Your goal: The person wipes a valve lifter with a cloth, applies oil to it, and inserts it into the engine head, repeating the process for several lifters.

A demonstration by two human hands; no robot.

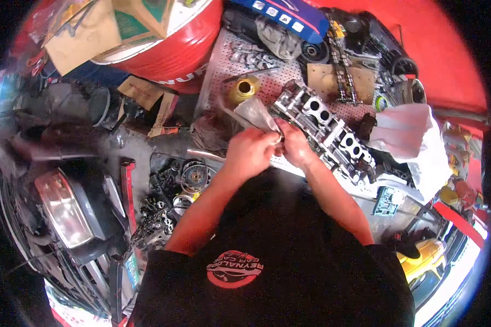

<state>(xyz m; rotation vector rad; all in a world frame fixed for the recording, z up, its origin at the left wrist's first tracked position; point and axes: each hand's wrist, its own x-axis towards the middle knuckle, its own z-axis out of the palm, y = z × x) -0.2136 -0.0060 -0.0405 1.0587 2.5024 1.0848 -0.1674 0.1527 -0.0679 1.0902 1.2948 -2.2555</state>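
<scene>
My left hand (251, 152) and my right hand (294, 143) meet in front of my chest, fingers closed around a small translucent plastic bag (255, 113). The bag's upper part sticks out beyond the fingers, up and to the left. Whatever else lies between the fingertips is too small to make out. Just right of my right hand, a metal cylinder head (333, 126) with round ports lies diagonally on the perforated metal table (218, 68). A yellow container (244, 89) with a dark round opening is beyond the bag.
At upper left stands a red drum (172, 57) with cardboard (87, 41) on top. Camshafts (341, 65) lie on cardboard beyond the cylinder head. White plastic sheeting (403, 133) is at right. A car headlight (65, 210) and loose engine parts (161, 220) are at lower left.
</scene>
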